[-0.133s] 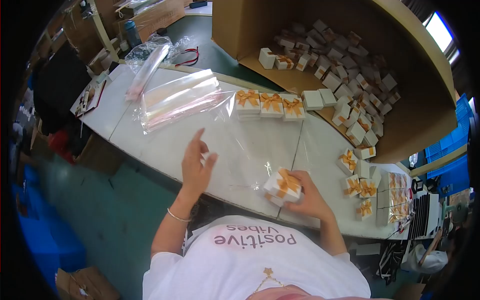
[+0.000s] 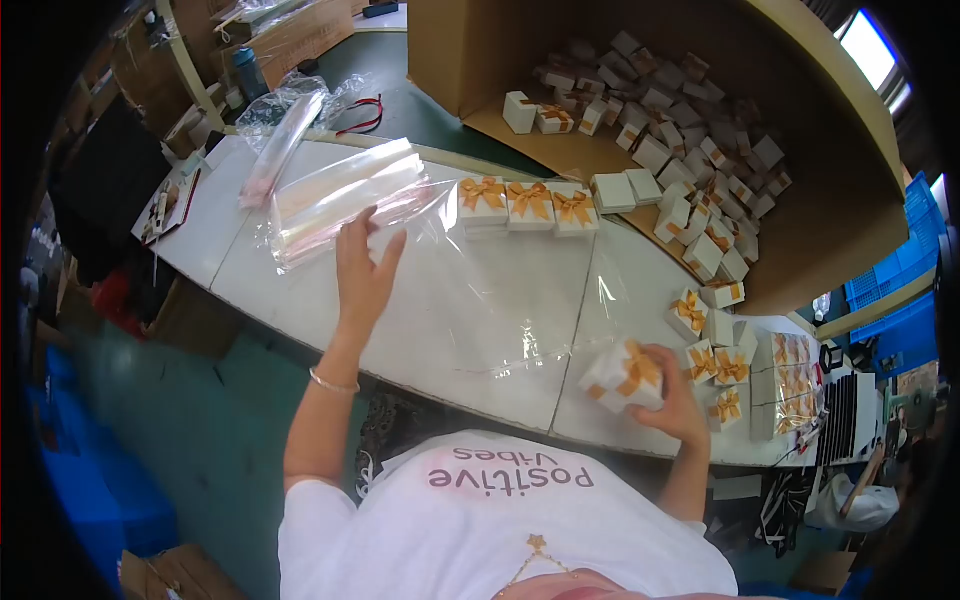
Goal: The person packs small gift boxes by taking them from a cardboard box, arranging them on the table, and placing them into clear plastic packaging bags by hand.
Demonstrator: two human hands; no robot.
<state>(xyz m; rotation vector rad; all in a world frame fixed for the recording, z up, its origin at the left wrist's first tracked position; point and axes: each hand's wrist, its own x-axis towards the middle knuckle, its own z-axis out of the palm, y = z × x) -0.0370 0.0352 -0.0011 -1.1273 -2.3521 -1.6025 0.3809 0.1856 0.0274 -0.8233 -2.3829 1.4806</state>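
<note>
Between the right fingers (image 2: 668, 360) sits a bow-topped box (image 2: 622, 377).

We saw a green floor (image 2: 240, 440) and a white worktable (image 2: 290, 325) with seams. We noted a pale post (image 2: 187, 65) at upper left, blue crates (image 2: 897, 262) at right, and a bright window (image 2: 870, 52) at upper right.

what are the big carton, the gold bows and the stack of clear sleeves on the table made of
Big carton: cardboard, matt brown, judging by its plain stiff walls and folded-out flap.
Gold bows: probably satin ribbon, given the soft sheen and looped folds; the exact fibre can't be told.
Stack of clear sleeves: thin glossy plastic film, see-through with bright streaky glare and crinkled edges.
</note>
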